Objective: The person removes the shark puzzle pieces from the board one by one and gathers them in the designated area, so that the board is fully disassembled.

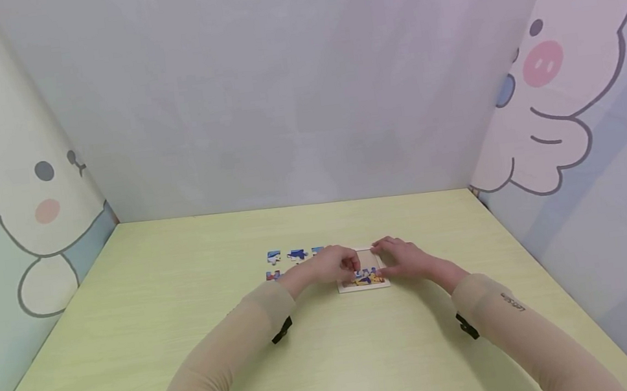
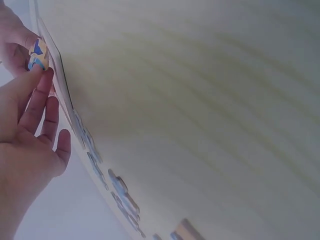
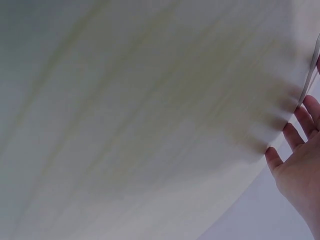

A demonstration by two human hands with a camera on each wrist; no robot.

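Observation:
Between thumb and forefinger, my left hand [image 1: 335, 263] pinches a jigsaw puzzle piece [image 2: 38, 54], held over the left part of a shallow wooden puzzle tray [image 1: 373, 286]. Its other fingers are loosely bent. Several joined pieces [image 1: 369, 277] with a yellow and blue picture lie along the near side of the tray, and bare wood shows behind them. My right hand [image 1: 409, 259] rests against the tray's right side with spread, nearly straight fingers. Its fingertips [image 3: 270, 150] touch the table beside the tray's edge in the right wrist view.
Several loose blue and white puzzle pieces [image 1: 297, 255] lie left of the tray, some partly hidden behind the left hand and forearm. All stand on a pale yellow wood-grain table [image 1: 182, 270]. Cloth walls [image 1: 289, 94] with cartoon animals enclose its back and sides.

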